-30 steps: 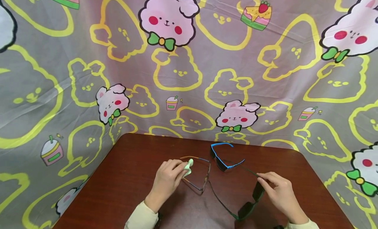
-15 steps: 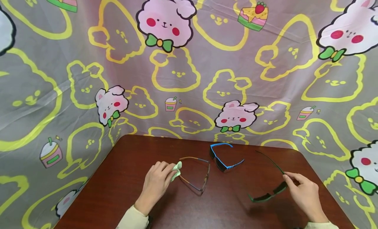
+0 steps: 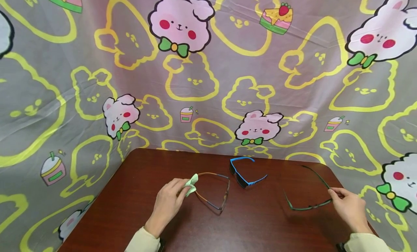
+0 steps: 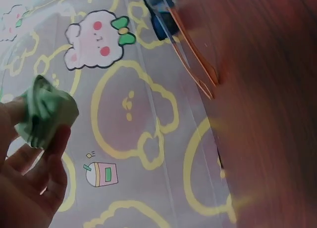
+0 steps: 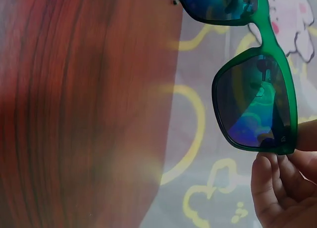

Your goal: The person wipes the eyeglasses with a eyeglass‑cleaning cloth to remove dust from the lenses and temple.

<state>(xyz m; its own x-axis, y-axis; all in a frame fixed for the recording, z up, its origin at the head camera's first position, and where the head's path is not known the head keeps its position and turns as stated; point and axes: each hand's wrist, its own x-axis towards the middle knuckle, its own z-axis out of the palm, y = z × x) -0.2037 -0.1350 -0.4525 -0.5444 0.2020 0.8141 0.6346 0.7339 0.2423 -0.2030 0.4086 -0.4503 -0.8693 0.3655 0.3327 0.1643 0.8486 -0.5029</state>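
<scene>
Green-framed sunglasses [image 3: 303,209] with dark reflective lenses are pinched at one corner by my right hand [image 3: 350,206], over the right side of the table. In the right wrist view one lens [image 5: 255,104] shows whole, just above the fingertips. My left hand [image 3: 167,201] holds a bunched pale green cloth [image 3: 192,184] between thumb and fingers; the left wrist view shows the cloth [image 4: 47,112] folded up. Just right of that cloth, a pair of thin-framed eyeglasses [image 3: 224,196] with orange-brown temples stands on the table, temples unfolded.
Blue-framed sunglasses [image 3: 239,176] lie farther back, near the middle of the brown table [image 3: 156,165]. A patterned curtain [image 3: 195,100] encloses the back and both sides of the table.
My right hand has carried the green sunglasses to the right, away from the eyeglasses, and their lens front has turned. The left hand with the cloth has drawn back leftward.
</scene>
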